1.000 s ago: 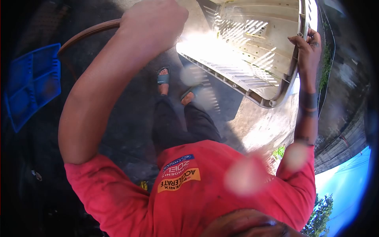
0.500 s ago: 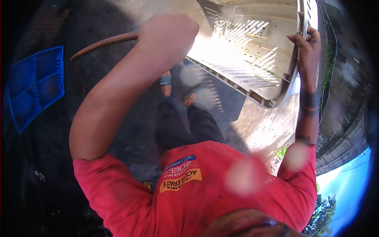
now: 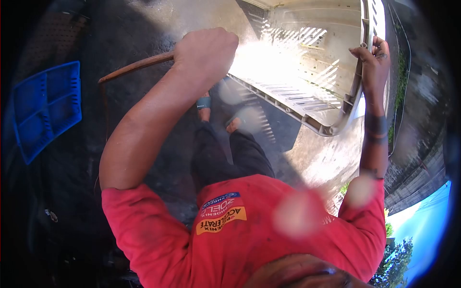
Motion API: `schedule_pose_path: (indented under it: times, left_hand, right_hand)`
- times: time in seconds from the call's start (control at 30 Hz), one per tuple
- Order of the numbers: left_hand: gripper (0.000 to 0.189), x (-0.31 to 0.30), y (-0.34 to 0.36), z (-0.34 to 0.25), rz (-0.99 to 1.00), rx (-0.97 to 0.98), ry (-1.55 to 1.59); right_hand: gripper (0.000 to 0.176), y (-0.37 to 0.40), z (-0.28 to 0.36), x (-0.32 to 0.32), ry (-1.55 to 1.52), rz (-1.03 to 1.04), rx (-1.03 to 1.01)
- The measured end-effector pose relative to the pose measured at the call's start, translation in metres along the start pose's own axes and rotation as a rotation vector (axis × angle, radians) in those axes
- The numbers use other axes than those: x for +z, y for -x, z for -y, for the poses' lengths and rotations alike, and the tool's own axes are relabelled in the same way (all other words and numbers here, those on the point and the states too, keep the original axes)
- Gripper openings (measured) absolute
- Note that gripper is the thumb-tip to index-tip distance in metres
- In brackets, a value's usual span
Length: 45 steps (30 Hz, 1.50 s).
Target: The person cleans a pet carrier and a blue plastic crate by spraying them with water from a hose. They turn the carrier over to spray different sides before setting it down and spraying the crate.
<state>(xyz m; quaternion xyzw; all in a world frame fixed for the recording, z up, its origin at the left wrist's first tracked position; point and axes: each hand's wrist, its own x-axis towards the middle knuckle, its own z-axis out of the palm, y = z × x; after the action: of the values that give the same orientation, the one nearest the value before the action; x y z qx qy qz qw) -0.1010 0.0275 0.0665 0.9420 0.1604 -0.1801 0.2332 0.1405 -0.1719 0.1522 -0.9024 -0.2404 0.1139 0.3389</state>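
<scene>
My left hand point(image 3: 206, 52) is closed in a fist around a reddish-brown hose point(image 3: 137, 66). The hose runs out to the left of the fist, then bends and hangs down; its other end is hidden. To the right, my right hand point(image 3: 374, 60) grips the rim of a pale plastic crate point(image 3: 283, 106), with the thumb inside and the fingers round the edge. The crate is tilted with its open side towards me. Its walls are slotted, and strong sunlight washes out part of the inside. My left fist is just beside the crate's near left edge.
A blue divided plastic tray point(image 3: 48, 113) is at the left. My sandalled feet point(image 3: 204, 103) stand on a dark, wet-looking concrete floor point(image 3: 144, 29). A wall point(image 3: 425, 163) runs along the right side, with a strip of plants point(image 3: 399, 77). Blurry spots on the lens cover parts of the view.
My left hand and the hose have shifted slightly down, and the hose's bend has moved right. My right hand keeps its grip on the crate, which sits slightly lower in view.
</scene>
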Motion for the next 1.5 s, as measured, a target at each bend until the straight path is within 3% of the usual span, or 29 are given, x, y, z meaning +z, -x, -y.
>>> schedule_pose_path:
  times: [0.27,0.47,0.53,0.6,0.7,0.8,1.17,1.27,1.37,1.47,1.5]
  left_hand:
    - [0.022,-0.001,-0.001,-0.009,-0.022,0.004,0.06]
    - [0.024,-0.007,0.04,-0.027,-0.027,-0.1,0.133]
    - [0.024,-0.008,0.06,-0.042,-0.034,-0.14,0.155]
    - [0.024,-0.015,0.079,-0.053,-0.088,-0.155,0.148]
    - [0.024,-0.039,0.098,-0.067,-0.138,-0.125,0.131]
    - [0.025,-0.059,0.107,-0.078,-0.208,-0.127,0.045]
    - [0.024,-0.075,0.132,-0.068,-0.419,-0.026,0.011]
    - [0.024,-0.08,0.137,-0.073,-0.334,-0.079,0.027]
    - [0.025,-0.079,0.138,-0.067,-0.484,-0.079,-0.03]
    - [0.025,-0.101,0.139,-0.073,-0.133,-0.171,0.142]
    - [0.025,-0.102,0.141,-0.072,-0.119,-0.172,0.151]
  right_hand:
    - [0.037,-0.001,0.0,-0.002,-0.007,-0.007,-0.014]
    - [0.044,-0.021,-0.009,-0.002,0.203,-0.151,-0.032]
    - [0.045,-0.033,-0.016,-0.002,0.187,-0.104,-0.043]
    - [0.064,-0.018,0.009,-0.002,0.322,-0.089,0.053]
    - [0.072,-0.018,-0.009,-0.001,0.406,-0.148,-0.033]
    - [0.057,-0.011,0.001,0.0,0.343,-0.104,-0.028]
    - [0.053,-0.021,-0.02,-0.002,0.347,-0.141,-0.035]
    - [0.052,-0.023,-0.017,-0.002,0.351,-0.147,-0.029]
    - [0.052,-0.028,-0.027,-0.005,0.35,-0.13,-0.016]
    - [0.052,-0.024,-0.02,-0.002,0.372,-0.15,-0.028]
    - [0.053,-0.026,-0.023,-0.004,0.348,-0.124,-0.014]
